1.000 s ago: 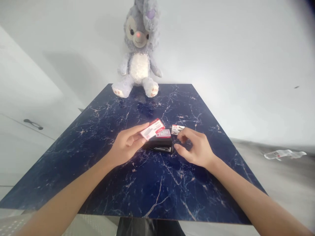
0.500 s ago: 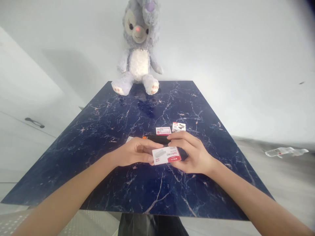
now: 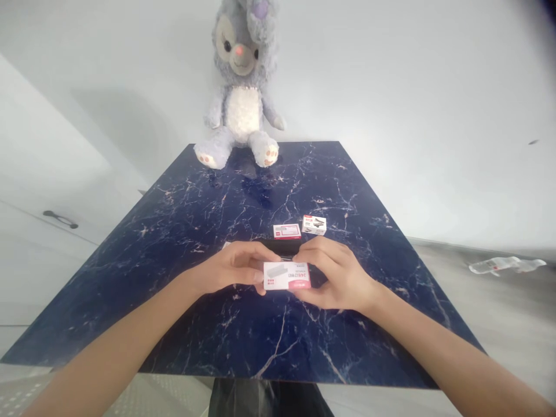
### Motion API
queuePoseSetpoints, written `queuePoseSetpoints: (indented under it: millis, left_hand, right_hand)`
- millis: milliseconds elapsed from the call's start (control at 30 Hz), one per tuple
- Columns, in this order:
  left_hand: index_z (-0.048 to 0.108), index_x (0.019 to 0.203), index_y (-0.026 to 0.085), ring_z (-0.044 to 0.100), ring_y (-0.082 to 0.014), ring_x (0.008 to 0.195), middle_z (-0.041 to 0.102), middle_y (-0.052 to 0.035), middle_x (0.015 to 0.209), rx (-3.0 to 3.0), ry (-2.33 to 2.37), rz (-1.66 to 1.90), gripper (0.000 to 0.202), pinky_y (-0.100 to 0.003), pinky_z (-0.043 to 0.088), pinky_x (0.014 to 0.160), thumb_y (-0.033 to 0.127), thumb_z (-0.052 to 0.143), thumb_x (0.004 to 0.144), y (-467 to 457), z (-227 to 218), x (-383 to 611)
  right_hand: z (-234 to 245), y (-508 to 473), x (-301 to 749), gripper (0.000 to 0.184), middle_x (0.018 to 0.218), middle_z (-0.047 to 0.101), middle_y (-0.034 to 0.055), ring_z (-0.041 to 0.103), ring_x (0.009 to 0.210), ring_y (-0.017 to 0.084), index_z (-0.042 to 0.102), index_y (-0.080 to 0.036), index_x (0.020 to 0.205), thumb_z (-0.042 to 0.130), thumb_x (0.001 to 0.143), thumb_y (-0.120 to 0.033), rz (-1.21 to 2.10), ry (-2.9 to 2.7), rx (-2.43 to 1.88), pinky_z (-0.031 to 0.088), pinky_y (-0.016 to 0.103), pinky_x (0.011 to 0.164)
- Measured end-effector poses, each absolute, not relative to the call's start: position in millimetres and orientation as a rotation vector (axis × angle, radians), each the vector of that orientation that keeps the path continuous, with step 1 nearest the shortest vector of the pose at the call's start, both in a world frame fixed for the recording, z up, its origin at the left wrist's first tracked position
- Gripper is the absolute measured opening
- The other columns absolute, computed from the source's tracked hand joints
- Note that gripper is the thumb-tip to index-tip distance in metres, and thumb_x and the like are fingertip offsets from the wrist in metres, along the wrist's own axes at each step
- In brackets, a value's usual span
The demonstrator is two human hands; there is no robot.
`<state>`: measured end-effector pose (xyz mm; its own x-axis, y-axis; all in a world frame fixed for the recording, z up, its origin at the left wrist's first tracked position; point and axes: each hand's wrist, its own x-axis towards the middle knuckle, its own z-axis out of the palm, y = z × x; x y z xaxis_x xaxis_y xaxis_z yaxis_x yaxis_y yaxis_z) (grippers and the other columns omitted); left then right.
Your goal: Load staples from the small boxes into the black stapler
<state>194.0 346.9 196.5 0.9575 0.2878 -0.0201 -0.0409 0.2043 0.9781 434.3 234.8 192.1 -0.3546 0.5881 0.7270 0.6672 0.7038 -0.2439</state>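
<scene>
A small white-and-red staple box [image 3: 284, 275] is held just above the table, its printed side up. My left hand [image 3: 237, 267] pinches its left end between thumb and fingers. Around the right end, my right hand [image 3: 336, 275] has its fingers and thumb closed on the box. Right behind my fingers lies a long black object [image 3: 278, 245], mostly hidden, so its kind is unclear. Past it are a flat white-and-red box [image 3: 286, 231] and a small white box [image 3: 314, 225] with a black clip-like picture.
The dark blue marbled table [image 3: 278, 341] stands against a pale wall. A grey plush toy [image 3: 243, 98] sits at its far edge. Down on the floor at right lies a clear plastic item [image 3: 506, 266]. A cabinet handle [image 3: 61, 219] shows at left.
The staple box has turned a little more level and shifted slightly left, with both hands still on it. An orange end of the black object, visible before, is now covered by my left hand.
</scene>
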Motion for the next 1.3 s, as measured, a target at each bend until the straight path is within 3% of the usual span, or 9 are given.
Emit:
queuePoseSetpoints:
  millis: [200, 300, 433, 600, 833, 933, 1067, 1167, 1300]
  left_hand:
    - [0.074, 0.114, 0.02, 0.074, -0.0183, 0.079, 0.077, -0.0096, 0.102, 1.375, 0.263, 0.258, 0.029, -0.031, 0.062, 0.073, 0.019, 0.075, 0.085, 348.7, 190.9, 190.6]
    - [0.077, 0.101, 0.02, 0.075, -0.0201, 0.086, 0.078, -0.0085, 0.101, 1.374, 0.308, 0.331, 0.019, -0.029, 0.061, 0.074, 0.021, 0.078, 0.082, 349.3, 190.2, 190.2]
    - [0.077, 0.086, 0.019, 0.074, -0.0151, 0.077, 0.079, -0.0048, 0.088, 1.334, 0.422, 0.479, 0.007, -0.022, 0.058, 0.067, 0.021, 0.08, 0.08, 349.8, 192.4, 192.7]
    - [0.076, 0.078, 0.017, 0.071, -0.0132, 0.068, 0.075, -0.0029, 0.079, 1.255, 0.504, 0.596, 0.013, -0.019, 0.057, 0.06, 0.027, 0.085, 0.074, 348.8, 198.7, 196.9]
    - [0.073, 0.08, 0.017, 0.059, -0.0088, 0.051, 0.067, -0.0006, 0.074, 1.155, 0.414, 0.659, 0.01, -0.017, 0.047, 0.04, 0.025, 0.077, 0.078, 357.6, 197.6, 194.7]
    - [0.072, 0.081, 0.017, 0.061, -0.0096, 0.053, 0.067, -0.0003, 0.077, 1.146, 0.408, 0.706, 0.009, -0.018, 0.05, 0.042, 0.024, 0.076, 0.078, 360.4, 197.1, 193.9]
    - [0.072, 0.084, 0.017, 0.062, -0.0103, 0.055, 0.067, -0.0013, 0.08, 1.255, 0.403, 0.675, 0.009, -0.019, 0.05, 0.043, 0.025, 0.075, 0.082, 357.0, 197.1, 194.9]
    - [0.072, 0.086, 0.017, 0.064, -0.0112, 0.064, 0.068, -0.003, 0.086, 1.371, 0.417, 0.668, 0.008, -0.02, 0.053, 0.051, 0.025, 0.074, 0.085, 354.7, 193.3, 195.6]
    - [0.073, 0.088, 0.017, 0.066, -0.0125, 0.072, 0.068, -0.0045, 0.09, 1.431, 0.429, 0.707, 0.009, -0.021, 0.054, 0.061, 0.025, 0.074, 0.085, 358.2, 188.6, 194.8]
  right_hand:
    - [194.0, 233.1, 431.5, 0.033, 0.092, 0.068, 0.006, 0.066, 0.082, 0.02, 0.06, -0.019, 0.107, 0.076, 0.082, -0.034, -0.136, -2.08, -0.964, 0.056, 0.033, 0.07]
    - [195.5, 232.2, 432.3, 0.036, 0.093, 0.067, 0.0071, 0.065, 0.08, 0.018, 0.062, -0.018, 0.109, 0.077, 0.083, -0.037, -0.181, -2.091, -0.927, 0.056, 0.032, 0.066]
    - [198.4, 231.2, 434.3, 0.036, 0.107, 0.066, 0.0105, 0.068, 0.091, 0.02, 0.066, -0.02, 0.116, 0.077, 0.085, -0.034, -0.32, -2.107, -0.852, 0.06, 0.033, 0.073]
    - [202.1, 229.8, 433.3, 0.026, 0.109, 0.07, 0.0081, 0.07, 0.089, 0.018, 0.07, -0.024, 0.112, 0.075, 0.087, -0.022, -0.373, -2.036, -0.863, 0.06, 0.03, 0.069]
    - [194.2, 230.7, 439.0, 0.028, 0.116, 0.068, 0.0125, 0.069, 0.1, 0.024, 0.07, -0.018, 0.105, 0.081, 0.08, -0.022, -0.406, -2.031, -0.875, 0.06, 0.037, 0.079]
    - [192.2, 231.2, 440.1, 0.024, 0.119, 0.067, 0.012, 0.068, 0.1, 0.026, 0.069, -0.019, 0.099, 0.08, 0.08, -0.029, -0.379, -1.981, -0.935, 0.059, 0.041, 0.081]
    - [195.5, 230.5, 437.0, 0.03, 0.128, 0.064, 0.0141, 0.064, 0.11, 0.029, 0.068, -0.02, 0.11, 0.077, 0.084, -0.032, -0.374, -2.044, -0.976, 0.057, 0.046, 0.088]
    - [197.8, 229.8, 433.0, 0.028, 0.133, 0.061, 0.0153, 0.061, 0.117, 0.03, 0.068, -0.019, 0.113, 0.074, 0.086, -0.028, -0.33, -2.116, -0.989, 0.055, 0.047, 0.092]
    - [197.4, 230.4, 430.2, 0.018, 0.126, 0.065, 0.0125, 0.063, 0.112, 0.027, 0.069, -0.02, 0.105, 0.071, 0.087, -0.019, -0.244, -2.056, -1.024, 0.055, 0.046, 0.092]
